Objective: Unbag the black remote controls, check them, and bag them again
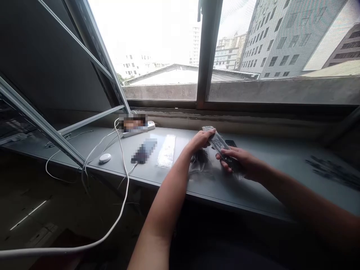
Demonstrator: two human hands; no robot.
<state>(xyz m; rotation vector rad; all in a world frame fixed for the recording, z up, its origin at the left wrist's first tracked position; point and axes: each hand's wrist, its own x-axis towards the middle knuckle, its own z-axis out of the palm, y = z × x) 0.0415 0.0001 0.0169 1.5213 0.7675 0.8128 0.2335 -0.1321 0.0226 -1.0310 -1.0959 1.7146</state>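
Note:
A clear plastic bag [218,144] slants across the space between my hands, with something dark in its lower part. My left hand [200,140] pinches its upper end between thumb and fingers. Lower down, my right hand [243,160] is closed around the bag and its dark content, whose kind I cannot make out. Under my left wrist lie dark items in clear plastic [200,160], partly hidden by the arm. Left of that forearm is a flat pile of clear plastic bags [167,152]. A small black object [231,143] sits just behind my right hand.
Several thin dark strips [334,170] lie on the grey table [281,161] at the right. On the left are a blurred-out phone [144,150], a white oval case [105,158], a power strip [137,131] and a white cable [125,191]. A metal frame [67,146] stands beyond them.

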